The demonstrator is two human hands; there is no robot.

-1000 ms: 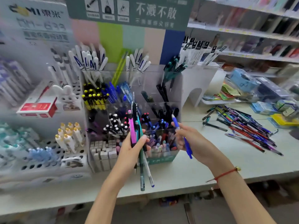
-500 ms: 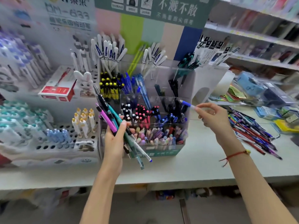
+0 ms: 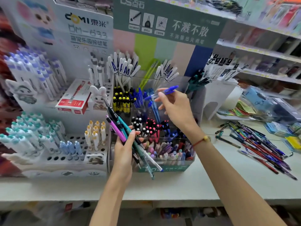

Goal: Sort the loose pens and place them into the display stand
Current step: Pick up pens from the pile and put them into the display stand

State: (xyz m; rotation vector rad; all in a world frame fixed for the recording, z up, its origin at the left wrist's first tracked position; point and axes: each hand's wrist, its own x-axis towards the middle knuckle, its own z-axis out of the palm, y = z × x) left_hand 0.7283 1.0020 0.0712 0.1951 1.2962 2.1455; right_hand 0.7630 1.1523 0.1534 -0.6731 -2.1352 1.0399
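My left hand (image 3: 125, 147) grips a bundle of pens (image 3: 123, 128), pink, teal and black, slanting in front of the clear tiered display stand (image 3: 185, 154). My right hand (image 3: 175, 108) pinches a single blue pen (image 3: 164, 92) and holds it nearly level over the stand's upper middle compartment, where other blue pens (image 3: 138, 98) stand. A pile of loose pens (image 3: 263, 144) lies on the counter to the right.
A white pen rack (image 3: 53, 159) with teal, blue and yellow-capped pens stands left of the stand. A red box (image 3: 73, 98) rests on it. A white holder (image 3: 218, 95) sits right of the stand. Shelves of stationery fill the back right. The counter edge (image 3: 162, 194) runs below.
My right hand has lifted the blue pen up and leftward from the stand's right side to above its upper blue-pen compartment. The left hand keeps its bundle, slightly shifted.
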